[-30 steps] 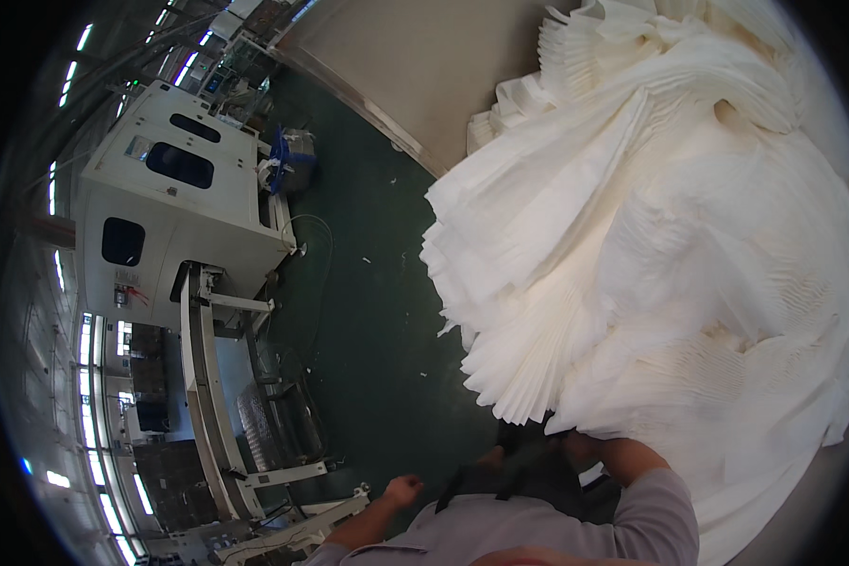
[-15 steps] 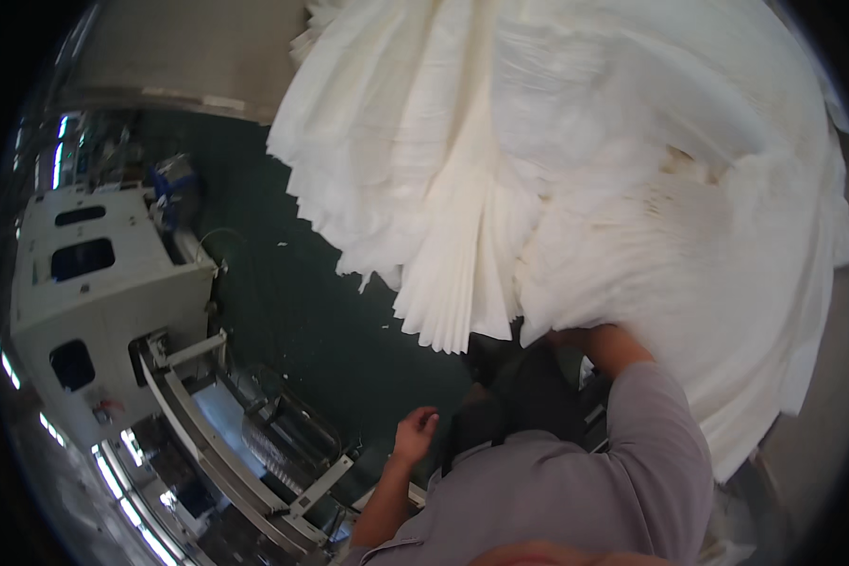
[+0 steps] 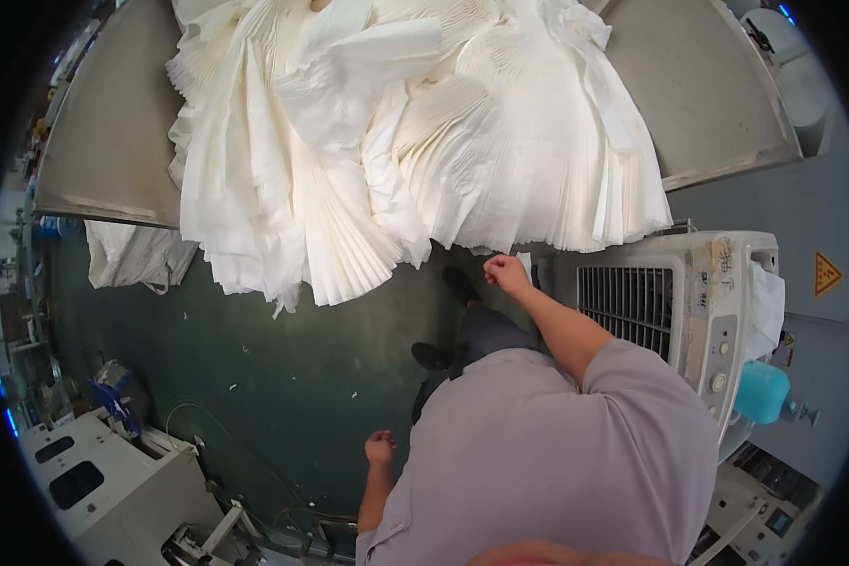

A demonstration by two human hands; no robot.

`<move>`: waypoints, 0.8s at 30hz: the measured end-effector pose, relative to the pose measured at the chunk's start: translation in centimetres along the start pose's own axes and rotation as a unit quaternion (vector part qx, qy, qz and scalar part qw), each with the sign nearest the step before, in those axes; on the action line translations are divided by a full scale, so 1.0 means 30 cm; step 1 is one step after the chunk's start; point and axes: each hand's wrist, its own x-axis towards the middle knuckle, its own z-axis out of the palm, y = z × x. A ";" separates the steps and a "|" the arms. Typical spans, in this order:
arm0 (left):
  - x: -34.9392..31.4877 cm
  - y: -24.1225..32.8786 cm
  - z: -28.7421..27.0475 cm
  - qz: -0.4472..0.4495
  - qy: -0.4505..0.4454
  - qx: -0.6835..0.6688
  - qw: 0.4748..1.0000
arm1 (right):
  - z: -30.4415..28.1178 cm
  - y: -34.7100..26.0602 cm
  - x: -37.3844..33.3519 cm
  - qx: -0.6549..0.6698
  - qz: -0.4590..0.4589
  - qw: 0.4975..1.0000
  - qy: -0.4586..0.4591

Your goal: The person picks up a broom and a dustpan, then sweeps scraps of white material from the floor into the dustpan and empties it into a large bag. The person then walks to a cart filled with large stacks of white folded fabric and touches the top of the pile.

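Observation:
A big heap of folded white sheets, thin and pleated like tissue or nonwoven cloth, hangs over the front of a grey metal table. My right hand is just below the heap's lower edge, its fingers curled in; nothing shows in them. A small white piece appears right beside that hand; whether it touches cannot be told. My left hand hangs low at my side over the green floor, loosely closed, with nothing seen in it.
The table extends on both sides of the heap. An air cooler stands close at my right, with a light-blue bottle beside it. At the lower left is a white machine. A white sack lies under the table's left part.
My view has swung right, bringing the air cooler in. The heap now sits farther off. My right hand, partly hidden under the sheets before, is out in plain sight.

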 end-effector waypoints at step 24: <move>-0.006 0.366 0.272 0.030 0.140 0.042 0.989 | -0.034 -0.432 0.289 -0.155 0.066 0.982 -0.089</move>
